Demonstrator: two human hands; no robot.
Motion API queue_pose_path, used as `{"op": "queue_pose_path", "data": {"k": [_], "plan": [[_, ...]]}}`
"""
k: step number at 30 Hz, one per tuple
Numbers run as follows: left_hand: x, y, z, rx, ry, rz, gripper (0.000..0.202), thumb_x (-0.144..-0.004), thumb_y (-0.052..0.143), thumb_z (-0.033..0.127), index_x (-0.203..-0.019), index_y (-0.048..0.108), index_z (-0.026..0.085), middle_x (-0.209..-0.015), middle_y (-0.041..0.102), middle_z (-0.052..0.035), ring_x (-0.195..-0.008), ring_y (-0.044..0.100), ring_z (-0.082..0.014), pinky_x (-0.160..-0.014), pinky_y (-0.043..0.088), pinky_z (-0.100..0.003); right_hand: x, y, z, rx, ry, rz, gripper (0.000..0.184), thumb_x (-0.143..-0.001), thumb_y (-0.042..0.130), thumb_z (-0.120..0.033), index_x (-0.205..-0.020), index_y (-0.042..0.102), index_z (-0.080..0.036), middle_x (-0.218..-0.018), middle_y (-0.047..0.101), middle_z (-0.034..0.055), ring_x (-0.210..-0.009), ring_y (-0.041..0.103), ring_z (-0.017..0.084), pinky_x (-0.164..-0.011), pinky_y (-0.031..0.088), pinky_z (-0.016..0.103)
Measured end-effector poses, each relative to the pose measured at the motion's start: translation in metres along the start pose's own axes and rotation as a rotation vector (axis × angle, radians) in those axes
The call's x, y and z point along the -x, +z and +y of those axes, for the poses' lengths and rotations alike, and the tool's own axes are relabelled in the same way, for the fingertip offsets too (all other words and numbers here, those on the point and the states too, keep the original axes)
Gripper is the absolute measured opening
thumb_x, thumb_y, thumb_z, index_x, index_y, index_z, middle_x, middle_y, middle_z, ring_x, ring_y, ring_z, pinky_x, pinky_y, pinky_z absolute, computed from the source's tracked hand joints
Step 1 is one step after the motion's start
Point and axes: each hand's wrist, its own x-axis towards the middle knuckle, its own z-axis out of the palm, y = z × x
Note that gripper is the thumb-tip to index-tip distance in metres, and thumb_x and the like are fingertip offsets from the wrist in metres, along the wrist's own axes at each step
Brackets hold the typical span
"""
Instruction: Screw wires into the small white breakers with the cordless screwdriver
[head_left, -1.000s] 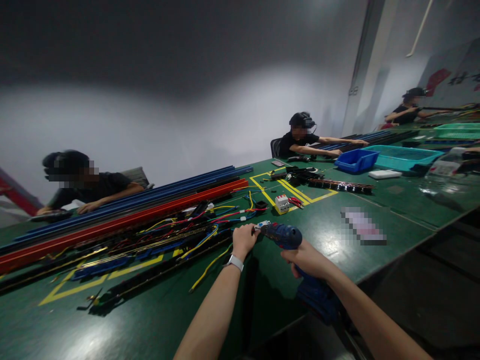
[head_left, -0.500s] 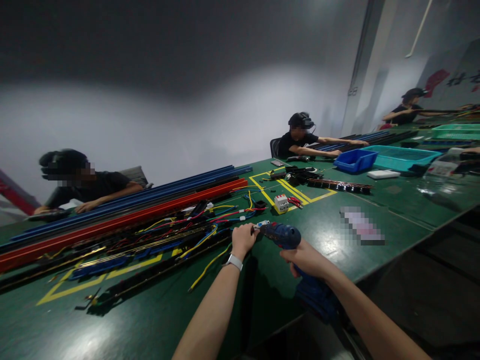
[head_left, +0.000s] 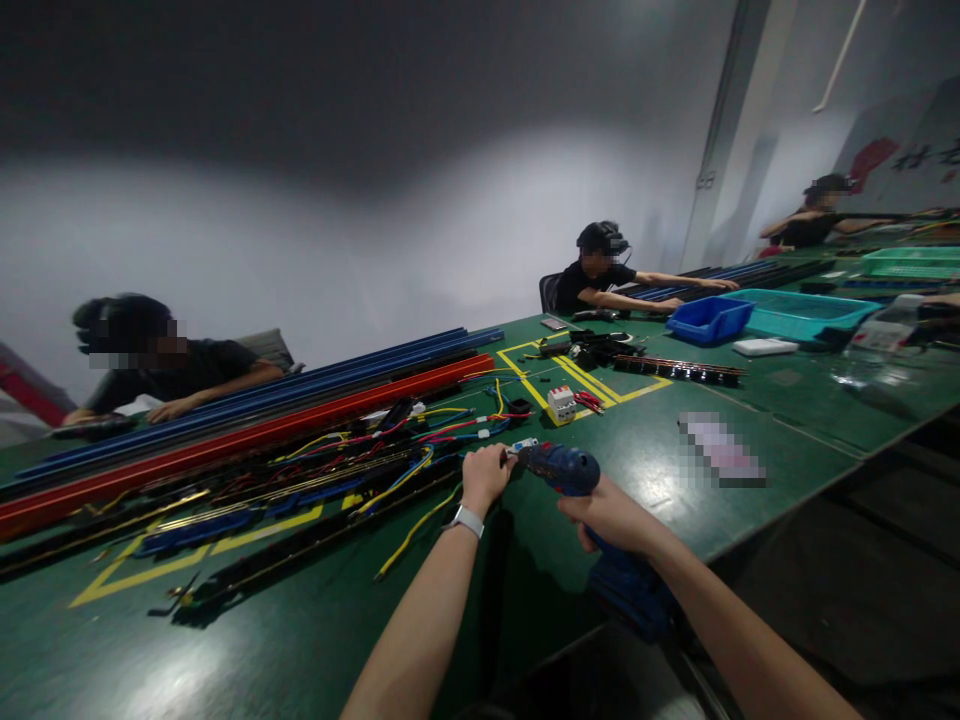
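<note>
1. The blue cordless drill [head_left: 559,468] is gripped by its handle in the right hand [head_left: 611,513], with the front end pointed toward the left hand [head_left: 486,475]; its lower end is seen across the line of the near edge of the green desk [head_left: 652,470].
2. The fingers of the left hand are drawn in narrow at the drill's front end; what is gripped there is partly hidden and cannot be told. A pale-banded watch [head_left: 469,519] is worn on the left wrist.
3. The small white-and-blue block [head_left: 528,443] is seen just beyond the left fingertips, close by the drill's front end.
4. Beyond it, a white block with red switches [head_left: 561,404] is set at a yellow tape line, with short red wires [head_left: 589,402] just beside.
5. On the left, movement is bounded by coloured wires, a long black rail [head_left: 315,540] and a long orange-red channel [head_left: 300,430]; the end of a loose yellow wire [head_left: 417,533] is pointed toward the left forearm.
6. On the right, green surface is left between the drill and a pixelated flat rectangle [head_left: 721,447], and onward to the near edge.
</note>
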Motion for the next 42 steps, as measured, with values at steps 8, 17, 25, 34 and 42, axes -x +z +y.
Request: {"op": "queue_pose_path", "data": {"k": [8,17,25,34,42], "plan": [[-0.002,0.005,-0.003,0.017,0.022,0.029,0.040,-0.092,0.040,0.055,-0.109,0.064,0.028,-0.104,0.070,-0.0065,-0.100,0.060,-0.0232,-0.084,0.036,-0.035,0.001,-0.001,-0.001,0.001,-0.010,-0.014,0.015,-0.075,0.054,-0.022,-0.089,0.053,-0.017,-0.049,0.047,-0.0075,-0.036,0.052,0.011,-0.036,0.035,0.019],[-0.003,0.008,-0.005,0.021,0.017,0.024,0.038,-0.092,0.042,0.053,-0.111,0.063,0.028,-0.107,0.069,-0.0072,-0.105,0.059,-0.0235,-0.087,0.035,-0.035,-0.002,0.000,0.003,-0.007,0.000,0.012,0.012,-0.074,0.054,-0.021,-0.085,0.053,-0.017,-0.051,0.048,-0.0072,-0.035,0.052,0.011,-0.036,0.035,0.021],[-0.004,0.011,-0.012,0.093,0.038,0.060,0.038,-0.090,0.044,0.052,-0.106,0.067,0.026,-0.101,0.070,-0.0097,-0.100,0.061,-0.0261,-0.082,0.035,-0.036,-0.002,0.002,-0.002,0.032,0.092,0.021,0.009,-0.073,0.057,-0.023,-0.078,0.053,-0.018,-0.048,0.050,-0.0061,-0.037,0.053,0.012,-0.039,0.036,0.022],[-0.005,0.017,-0.020,0.137,0.063,0.111,0.041,-0.089,0.044,0.054,-0.103,0.068,0.023,-0.096,0.071,-0.0112,-0.096,0.062,-0.0271,-0.080,0.034,-0.037,-0.007,0.004,0.003,0.050,0.083,0.007,0.011,-0.072,0.057,-0.027,-0.070,0.051,-0.019,-0.049,0.049,-0.0051,-0.039,0.054,0.013,-0.040,0.038,0.023],[-0.006,0.018,-0.022,0.149,0.083,0.131,0.039,-0.089,0.044,0.052,-0.101,0.069,0.025,-0.096,0.071,-0.0103,-0.094,0.063,-0.0274,-0.079,0.035,-0.037,-0.003,0.010,-0.007,0.047,0.087,0.031,0.009,-0.071,0.056,-0.025,-0.070,0.049,-0.020,-0.048,0.045,-0.0069,-0.037,0.051,0.011,-0.040,0.036,0.021]]}}
